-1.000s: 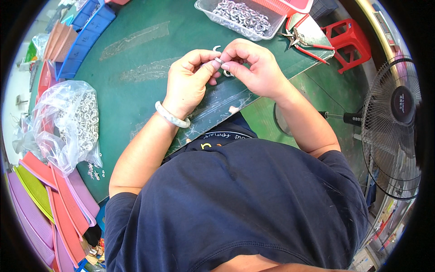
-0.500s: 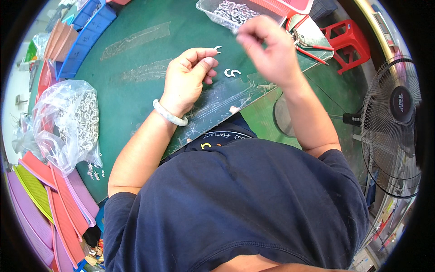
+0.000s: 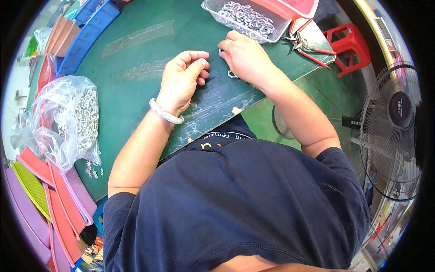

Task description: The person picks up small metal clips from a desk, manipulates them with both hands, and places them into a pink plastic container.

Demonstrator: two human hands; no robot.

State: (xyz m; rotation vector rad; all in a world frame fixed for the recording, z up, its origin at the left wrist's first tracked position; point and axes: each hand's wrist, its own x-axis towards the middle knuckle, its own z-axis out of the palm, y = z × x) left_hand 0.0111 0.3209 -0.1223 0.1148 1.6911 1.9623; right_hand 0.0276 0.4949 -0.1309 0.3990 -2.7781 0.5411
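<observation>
My left hand (image 3: 183, 80), with a pale bangle (image 3: 166, 112) on its wrist, hovers over the green table, thumb pressed toward curled fingers; whatever is between them is hidden. To its right, my right hand (image 3: 244, 58) is closed in a pinch. A small silvery metal link (image 3: 220, 52) peeks out at its fingertips. Just under the right hand, another curved metal link (image 3: 232, 75) lies on the table, partly covered by the hand. Beyond that hand stands a clear plastic tub (image 3: 216, 19) holding many silvery links (image 3: 247, 19).
Red-handled pliers (image 3: 297, 41) lie at the table's right corner. A clear bag of metal links (image 3: 81, 118) sits at the left, with loose star-shaped bits (image 3: 92, 171) below it. Blue bins (image 3: 88, 38) line the far left. A red stool (image 3: 348, 50) and fan (image 3: 389, 131) stand right.
My right hand has come down and left from near the tub, toward my left hand. The C-shaped link seen at my left fingertips no longer shows there; one shows at my right fingertips.
</observation>
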